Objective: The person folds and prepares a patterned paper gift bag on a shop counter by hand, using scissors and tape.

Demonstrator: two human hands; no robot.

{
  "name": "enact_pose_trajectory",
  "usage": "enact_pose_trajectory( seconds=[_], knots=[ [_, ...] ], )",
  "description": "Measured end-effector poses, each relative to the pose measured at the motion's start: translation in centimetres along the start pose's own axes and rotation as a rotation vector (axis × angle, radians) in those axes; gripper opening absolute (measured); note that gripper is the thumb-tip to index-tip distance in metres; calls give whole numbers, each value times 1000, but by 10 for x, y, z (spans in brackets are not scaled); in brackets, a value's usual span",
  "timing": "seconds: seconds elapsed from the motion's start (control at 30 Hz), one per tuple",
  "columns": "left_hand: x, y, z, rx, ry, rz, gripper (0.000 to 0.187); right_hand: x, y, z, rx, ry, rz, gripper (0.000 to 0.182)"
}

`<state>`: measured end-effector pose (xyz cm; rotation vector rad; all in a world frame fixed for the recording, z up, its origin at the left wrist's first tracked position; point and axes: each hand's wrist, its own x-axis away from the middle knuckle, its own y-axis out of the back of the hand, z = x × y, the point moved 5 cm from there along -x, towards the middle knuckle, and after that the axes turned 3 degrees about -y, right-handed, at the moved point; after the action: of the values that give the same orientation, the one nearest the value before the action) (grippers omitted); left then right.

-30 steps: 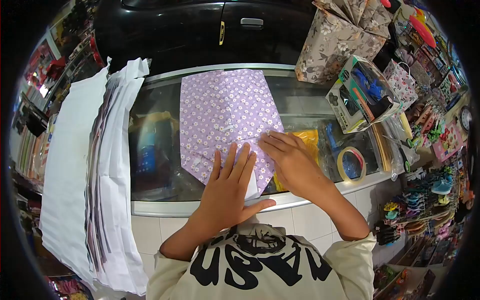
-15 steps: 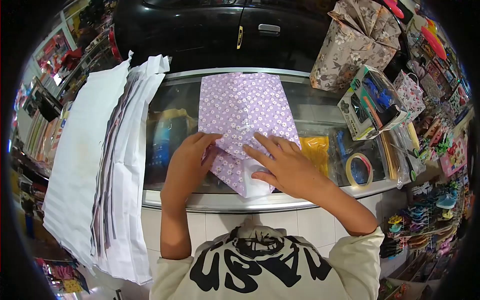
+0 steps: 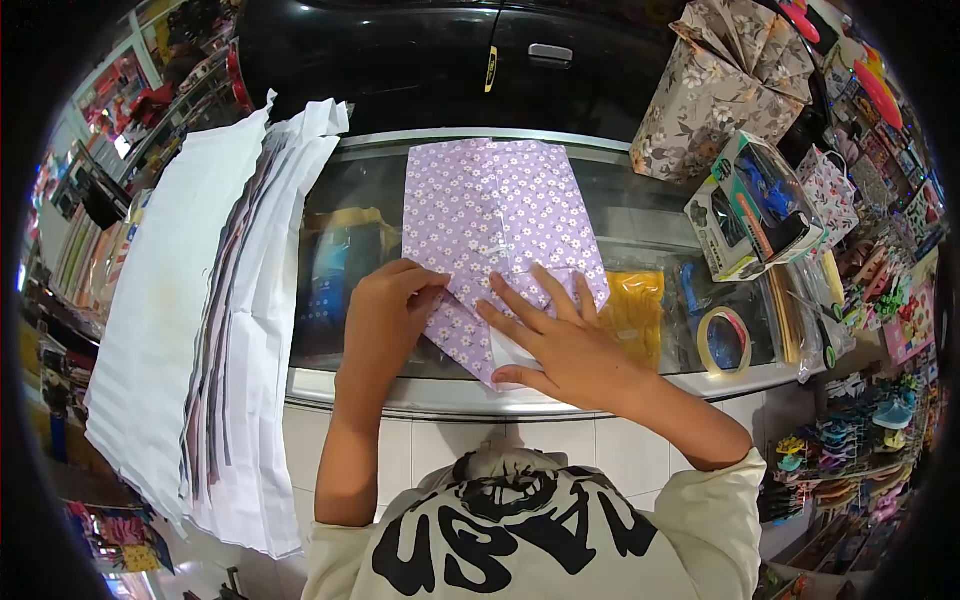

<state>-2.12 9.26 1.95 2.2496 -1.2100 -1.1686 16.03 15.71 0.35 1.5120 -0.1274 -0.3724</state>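
Observation:
A sheet of purple wrapping paper [image 3: 500, 200] with white flowers lies folded on the glass counter, a seam running down its middle. Its near end is folded, and a piece of the white inner side shows beside my right hand. My left hand [image 3: 390, 305] pinches the paper's left edge at the crease, thumb and fingers together. My right hand [image 3: 570, 345] lies spread over the lower right part, fingers apart and pressing the fold flat.
White paper sheets [image 3: 170, 290] stack at the left. A tape roll [image 3: 724, 340], scissors [image 3: 829, 345] and a boxed toy [image 3: 750, 210] lie right on the glass counter [image 3: 370, 165]. A floral paper bag [image 3: 700, 105] stands at the back right.
My right hand has moved slightly down, and its fingers are spread wider over the fold. My left hand has closed into a pinch at the left edge. Less of the white inner side shows.

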Motion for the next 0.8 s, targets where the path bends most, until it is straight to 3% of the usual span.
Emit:
enact_pose_trajectory(
  seconds=[0.2, 0.3, 0.4, 0.53, 0.63, 0.73, 0.8],
  knots=[
    [-3, -2, 5, 94, 233, 42, 30, -6, -1, 5, -162, 81, 41, 75],
    [3, 1, -2, 95, 120, 53, 35, -6, -3, 5, -169, 76, 41, 75],
    [17, 8, -33, -210, -210, 7, 32, -5, -3, 4, -172, 74, 31, 75],
    [30, -2, -31, -131, -143, 93, 31, -6, -1, 2, -229, 41, -15, 66],
    [18, -3, -30, -256, -166, 140, 29, -8, -4, -6, -296, 1, -27, 57],
    [7, -4, -37, -341, -412, 129, 27, -9, -3, -7, -304, 1, -26, 51],
    [7, -6, -33, -305, -427, 149, 27, -9, -2, -6, -311, 15, -57, 52]
  ],
)
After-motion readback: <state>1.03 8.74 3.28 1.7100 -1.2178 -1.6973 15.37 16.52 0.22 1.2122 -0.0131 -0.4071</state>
